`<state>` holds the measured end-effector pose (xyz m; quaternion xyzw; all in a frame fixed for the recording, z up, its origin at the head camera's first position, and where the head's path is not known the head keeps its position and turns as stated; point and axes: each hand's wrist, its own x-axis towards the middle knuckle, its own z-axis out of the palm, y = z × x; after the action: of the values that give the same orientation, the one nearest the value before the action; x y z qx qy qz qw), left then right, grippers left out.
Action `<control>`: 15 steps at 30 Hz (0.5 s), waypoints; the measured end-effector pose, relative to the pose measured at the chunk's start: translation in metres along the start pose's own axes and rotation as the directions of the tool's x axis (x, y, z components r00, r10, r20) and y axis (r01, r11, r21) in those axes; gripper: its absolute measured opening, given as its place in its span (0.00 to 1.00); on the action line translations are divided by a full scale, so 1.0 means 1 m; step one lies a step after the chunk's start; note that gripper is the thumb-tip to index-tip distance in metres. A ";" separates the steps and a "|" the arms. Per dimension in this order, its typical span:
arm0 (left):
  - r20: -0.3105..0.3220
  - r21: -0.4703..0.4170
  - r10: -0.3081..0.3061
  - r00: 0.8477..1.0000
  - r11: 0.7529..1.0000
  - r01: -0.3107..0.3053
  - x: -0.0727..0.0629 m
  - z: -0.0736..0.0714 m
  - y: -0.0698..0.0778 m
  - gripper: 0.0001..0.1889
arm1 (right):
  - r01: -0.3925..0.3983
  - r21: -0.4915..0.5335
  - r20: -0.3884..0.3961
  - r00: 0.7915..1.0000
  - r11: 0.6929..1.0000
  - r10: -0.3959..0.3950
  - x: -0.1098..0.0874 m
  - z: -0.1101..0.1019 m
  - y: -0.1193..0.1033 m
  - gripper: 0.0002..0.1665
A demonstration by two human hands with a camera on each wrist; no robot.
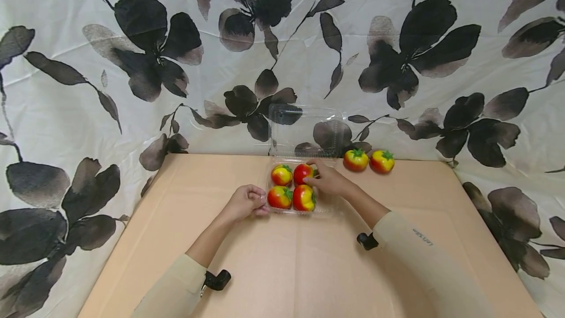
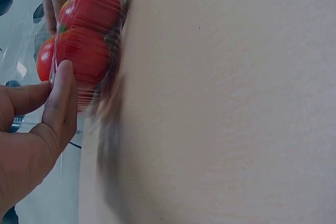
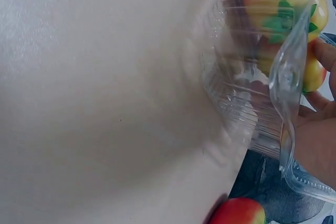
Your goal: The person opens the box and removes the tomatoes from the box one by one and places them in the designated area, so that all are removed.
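A clear plastic clamshell container (image 1: pixel 325 206) stands at the table's far edge, its lid (image 1: pixel 304 131) raised behind it. Several red-and-yellow tomatoes with green leafy tops sit in its left and middle part. My left hand (image 1: pixel 244 202) pinches the container's left rim between thumb and fingers; the left wrist view shows the thumb inside and the fingers against the outer wall. Reaching in over the right side, my right hand (image 1: pixel 330 180) grips the back tomato (image 1: pixel 302 173) beside the yellower one (image 1: pixel 281 175). Two front tomatoes (image 1: pixel 279 197) lie nearer me.
Two more tomatoes, one (image 1: pixel 355 160) next to the other (image 1: pixel 382 161), rest at the far edge right of the container. A tan board (image 1: pixel 247 269) forms the tabletop. Behind it hangs a white cloth (image 1: pixel 326 72) with dark flowers.
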<state>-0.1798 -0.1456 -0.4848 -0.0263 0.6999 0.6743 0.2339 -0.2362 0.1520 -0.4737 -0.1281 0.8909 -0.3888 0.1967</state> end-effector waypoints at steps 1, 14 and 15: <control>0.003 -0.004 0.001 1.000 1.000 -0.001 0.000 0.000 0.000 0.12 | 0.003 -0.002 -0.008 1.000 1.000 -0.003 0.000 0.001 0.000 0.36; 0.012 -0.015 0.010 1.000 1.000 -0.009 -0.001 0.000 -0.001 0.12 | 0.005 0.056 -0.049 0.999 0.998 -0.002 -0.001 0.010 -0.001 0.35; 0.013 -0.017 0.009 1.000 1.000 -0.009 -0.001 0.000 -0.001 0.12 | 0.001 0.062 -0.051 0.999 0.998 0.002 -0.001 0.011 -0.001 0.35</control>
<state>-0.1784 -0.1460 -0.4858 -0.0208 0.6929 0.6812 0.2353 -0.2306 0.1449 -0.4795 -0.1116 0.8833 -0.4192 0.1779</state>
